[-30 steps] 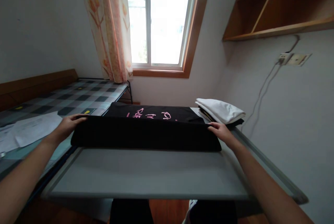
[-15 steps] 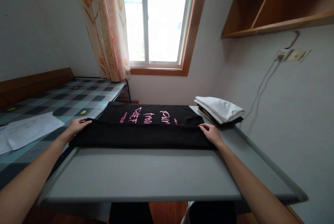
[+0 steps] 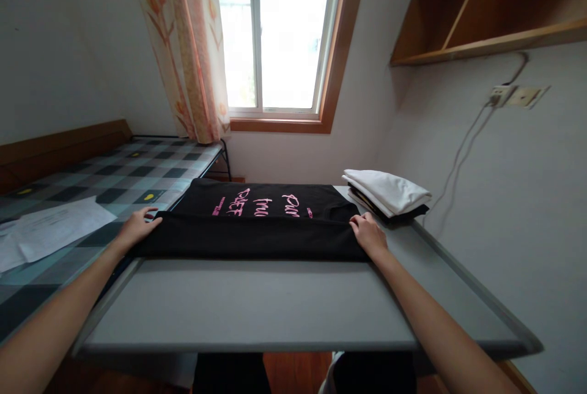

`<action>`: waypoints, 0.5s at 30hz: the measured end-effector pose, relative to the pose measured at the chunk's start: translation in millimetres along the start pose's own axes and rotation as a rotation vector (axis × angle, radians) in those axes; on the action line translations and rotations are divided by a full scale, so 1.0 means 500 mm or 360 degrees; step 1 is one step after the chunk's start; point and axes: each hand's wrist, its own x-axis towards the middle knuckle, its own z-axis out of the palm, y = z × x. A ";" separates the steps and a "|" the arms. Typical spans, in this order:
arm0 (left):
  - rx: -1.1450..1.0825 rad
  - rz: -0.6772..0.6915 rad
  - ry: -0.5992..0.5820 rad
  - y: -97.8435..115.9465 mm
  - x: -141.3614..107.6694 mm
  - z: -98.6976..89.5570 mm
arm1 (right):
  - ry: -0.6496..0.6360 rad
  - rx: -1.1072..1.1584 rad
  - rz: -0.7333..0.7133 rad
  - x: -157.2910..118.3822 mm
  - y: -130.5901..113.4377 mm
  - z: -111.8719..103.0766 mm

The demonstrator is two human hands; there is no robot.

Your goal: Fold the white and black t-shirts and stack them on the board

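A black T-shirt [image 3: 257, 238] with pink lettering lies sideways on the grey table, its near side folded over in a long flat strip that covers part of the print. At the strip's left end, my left hand [image 3: 139, 226] has its thumb and fingers closed on the fold's corner. My right hand [image 3: 369, 234] pinches the opposite end of the fold, close to the dark neckline. Cloth hides some of the fingertips on both sides.
Folded clothes [image 3: 387, 191], white on top with black below, are stacked at the table's [image 3: 275, 308] back right. A bed with a checked cover [image 3: 151, 164] adjoins the left side, with papers [image 3: 55, 229] on it. A shelf [image 3: 486, 39] hangs at upper right.
The fold's ends look drawn slightly inward, and my right hand has turned a little over its end. My left hand's fingers have shifted slightly at the corner. The clothes stack has stayed put.
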 end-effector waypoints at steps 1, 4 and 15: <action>0.0010 0.0041 -0.0030 0.007 -0.001 0.000 | 0.0008 0.0008 -0.0012 0.000 0.004 0.000; 0.0072 0.0206 0.0014 0.045 -0.012 -0.004 | 0.0003 0.0074 -0.0016 0.005 0.025 0.005; -0.0149 0.1035 -0.0233 0.269 -0.077 0.041 | 0.0158 -0.0236 -0.0168 -0.022 0.004 -0.005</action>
